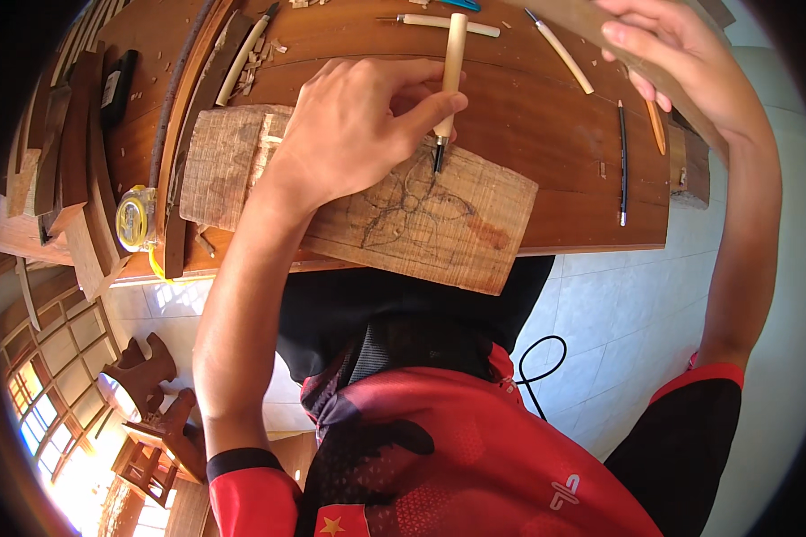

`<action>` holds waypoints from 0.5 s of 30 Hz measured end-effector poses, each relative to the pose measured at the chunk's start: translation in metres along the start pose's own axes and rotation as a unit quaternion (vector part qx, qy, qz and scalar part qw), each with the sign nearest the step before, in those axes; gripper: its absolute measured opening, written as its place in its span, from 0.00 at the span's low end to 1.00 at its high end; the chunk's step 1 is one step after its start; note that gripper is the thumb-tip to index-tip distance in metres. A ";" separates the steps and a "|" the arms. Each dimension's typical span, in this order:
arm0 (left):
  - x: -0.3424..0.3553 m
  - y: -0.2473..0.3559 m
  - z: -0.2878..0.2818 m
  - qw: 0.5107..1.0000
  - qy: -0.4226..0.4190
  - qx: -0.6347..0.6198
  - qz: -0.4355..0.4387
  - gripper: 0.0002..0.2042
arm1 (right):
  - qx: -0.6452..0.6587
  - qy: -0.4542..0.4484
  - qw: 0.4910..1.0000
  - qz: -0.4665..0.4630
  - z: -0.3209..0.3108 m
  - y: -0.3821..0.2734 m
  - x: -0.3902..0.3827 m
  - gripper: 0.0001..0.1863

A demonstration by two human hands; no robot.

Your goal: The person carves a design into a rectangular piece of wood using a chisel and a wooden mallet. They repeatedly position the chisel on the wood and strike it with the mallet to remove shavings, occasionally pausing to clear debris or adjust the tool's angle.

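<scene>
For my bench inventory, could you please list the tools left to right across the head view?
Rounded yellow tape measure, lying pale wooden-handled carving tool, upright pale wooden-handled carving tool in the left hand, slanting pale wooden-handled tool, slim dark pencil, pointed orange pencil-like stick.

Interior of a room in daylight. A brown wooden table (560,148) fills the upper part of the scene, its top crossed by dark lines between boards. Below it and to the right I see a floor (600,295) of pale tiles, bluish in the shade and divided by thin joints; near the table's left end, sunlight (181,301) whitens the tiles. Far right: a smooth, pale surface, apparently a wall (757,295). Lower left: a wooden lattice (63,355) of squared frames, its lower panes (38,428) glowing. Beside it, dark, curved wooden furniture (139,376) and a small wooden stool (145,470). Glare blurs that corner.
</scene>
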State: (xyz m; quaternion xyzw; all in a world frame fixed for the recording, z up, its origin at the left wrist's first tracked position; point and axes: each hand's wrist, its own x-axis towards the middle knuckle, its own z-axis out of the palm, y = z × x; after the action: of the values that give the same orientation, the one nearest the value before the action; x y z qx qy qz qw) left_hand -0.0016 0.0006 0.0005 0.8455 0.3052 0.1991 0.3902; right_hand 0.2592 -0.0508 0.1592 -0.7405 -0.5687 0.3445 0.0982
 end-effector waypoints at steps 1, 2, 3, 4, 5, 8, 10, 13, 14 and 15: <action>0.000 0.000 0.000 1.000 -0.005 0.012 0.000 0.18 | -0.022 -0.001 0.999 0.040 0.004 -0.003 -0.001 0.16; 0.001 0.000 0.000 1.000 -0.011 0.025 0.000 0.18 | -0.043 -0.003 0.996 0.080 0.009 -0.009 -0.003 0.16; 0.001 0.000 0.001 0.999 -0.016 0.037 0.001 0.18 | -0.065 -0.005 0.991 0.119 0.012 -0.012 -0.003 0.15; 0.000 0.000 0.001 0.999 -0.009 0.031 0.010 0.18 | -0.070 -0.027 0.992 0.097 0.011 -0.006 -0.004 0.15; -0.002 -0.001 0.002 0.999 -0.003 0.024 0.020 0.18 | -0.030 -0.013 0.996 0.081 0.008 -0.006 -0.006 0.15; -0.002 -0.001 0.001 1.000 -0.002 0.005 0.025 0.18 | -0.002 0.018 0.999 0.045 0.007 0.006 -0.004 0.14; -0.002 -0.001 0.001 1.000 -0.003 -0.004 0.025 0.18 | -0.033 -0.014 0.999 0.031 0.007 0.003 -0.006 0.14; -0.001 0.000 0.001 1.000 -0.006 -0.002 0.029 0.18 | -0.036 -0.040 0.998 0.020 -0.004 0.016 -0.006 0.18; 0.000 0.003 0.000 1.000 -0.012 0.008 0.027 0.18 | -0.028 -0.046 0.998 0.018 -0.008 0.029 -0.004 0.21; 0.001 0.004 -0.001 0.999 -0.018 0.016 0.025 0.18 | -0.020 -0.052 0.998 0.015 -0.008 0.035 -0.005 0.23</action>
State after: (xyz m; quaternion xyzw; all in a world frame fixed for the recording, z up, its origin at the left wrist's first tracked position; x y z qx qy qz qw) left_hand 0.0000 -0.0001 0.0045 0.8626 0.2799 0.1887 0.3768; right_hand 0.2910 -0.0648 0.1479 -0.7319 -0.5683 0.3730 0.0484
